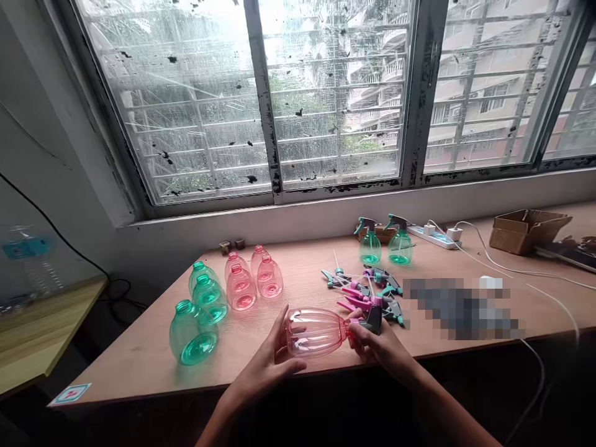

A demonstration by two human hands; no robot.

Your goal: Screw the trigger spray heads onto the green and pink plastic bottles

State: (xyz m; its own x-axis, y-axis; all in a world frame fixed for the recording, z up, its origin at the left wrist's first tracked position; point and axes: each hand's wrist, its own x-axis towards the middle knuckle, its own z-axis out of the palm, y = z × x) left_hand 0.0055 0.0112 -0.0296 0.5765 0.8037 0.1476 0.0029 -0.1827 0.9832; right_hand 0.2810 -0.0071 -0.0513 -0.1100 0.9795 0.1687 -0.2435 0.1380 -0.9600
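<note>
A clear pink spray bottle [316, 333] lies sideways in front of me over the table's front edge. My left hand [270, 360] cups its base, thumb below and fingers behind. At the bottle's neck, my right hand [375, 341] grips a trigger spray head [372, 319] with a pink collar and a dark top. The head meets the mouth; whether it is screwed tight I cannot tell. Just behind lies a pile of loose spray heads [361, 292], pink, green and grey, with thin tubes.
Upright at left stand three green bottles [194, 338] and several pink bottles [242, 290], all without heads. Two green bottles with sprayers [370, 245] stand at the back. A power strip [433, 236], white cables and a cardboard box [526, 233] lie at right; a blurred dark patch is nearer.
</note>
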